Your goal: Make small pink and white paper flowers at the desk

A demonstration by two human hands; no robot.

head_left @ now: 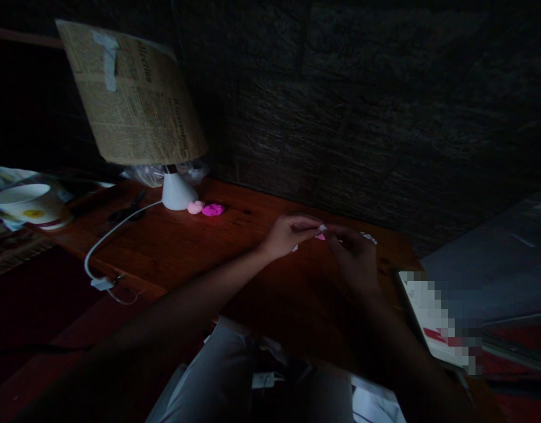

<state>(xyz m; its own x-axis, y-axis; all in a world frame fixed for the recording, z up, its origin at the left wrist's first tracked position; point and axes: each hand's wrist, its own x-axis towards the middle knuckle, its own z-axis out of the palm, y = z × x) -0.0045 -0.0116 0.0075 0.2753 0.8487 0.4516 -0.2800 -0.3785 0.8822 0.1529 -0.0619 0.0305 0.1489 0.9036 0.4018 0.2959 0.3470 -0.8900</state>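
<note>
Over the wooden table, my left hand (284,238) reaches in from the left, its thumb and fingers pinched together. A small white lump (322,227) shows at its fingertips; it looks like modelling clay, though the dim light blurs it. My right hand (356,254) is closed at the same spot, fingertips meeting the lump from the other side. Just beneath the fingertips is a bit of pink clay (321,237); whether it is held or lying on the table I cannot tell. White bits (369,237) lie behind my right hand, and another white piece (295,248) shows under my left.
A lamp with a newsprint shade (138,100) stands at the back left. Beside its base lie a pale pink lump (195,207) and a magenta lump (213,210). Scissors (128,208), a paper cup (32,205) and a white cable (94,247) are left; a flat white-covered item (424,311) is right.
</note>
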